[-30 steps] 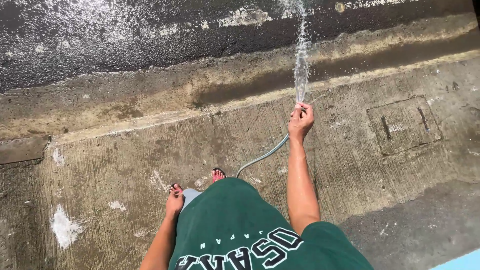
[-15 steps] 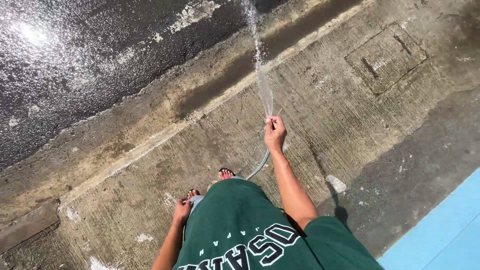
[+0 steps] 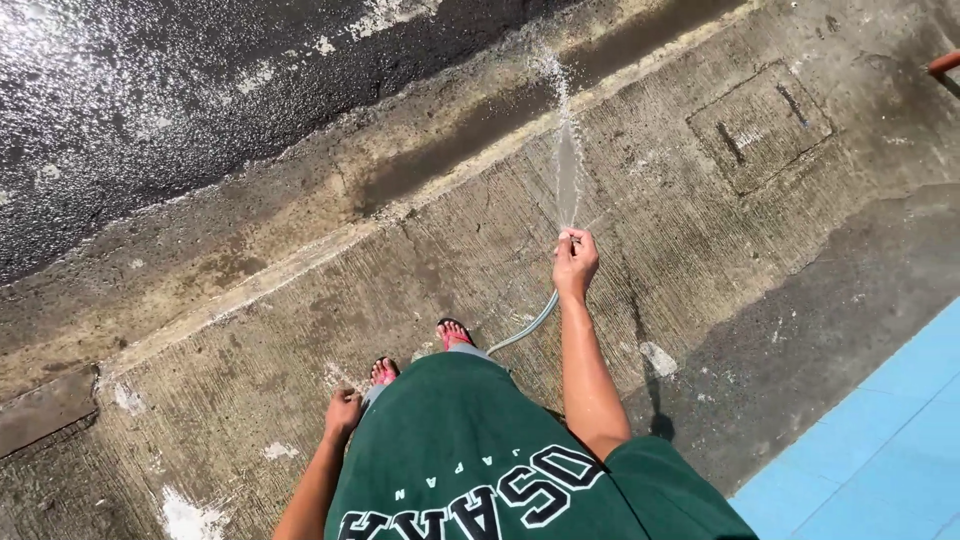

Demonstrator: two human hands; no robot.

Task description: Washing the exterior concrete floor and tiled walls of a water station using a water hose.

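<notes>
The right hand [image 3: 575, 262] is closed around the end of a thin grey-green rubber hose [image 3: 528, 328], which trails back toward 7 o'clock while its water jet [image 3: 566, 160] shoots to 12. The left hand [image 3: 343, 415] hangs loosely curled, empty.

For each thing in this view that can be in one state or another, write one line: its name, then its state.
hose: running, water spraying from its end
right hand: shut around the hose end
left hand: hanging by the shirt, holding nothing visible
road: wet and glistening
gutter: damp, dark
concrete pavement: mostly dry
square cover: closed, flush with the concrete
</notes>
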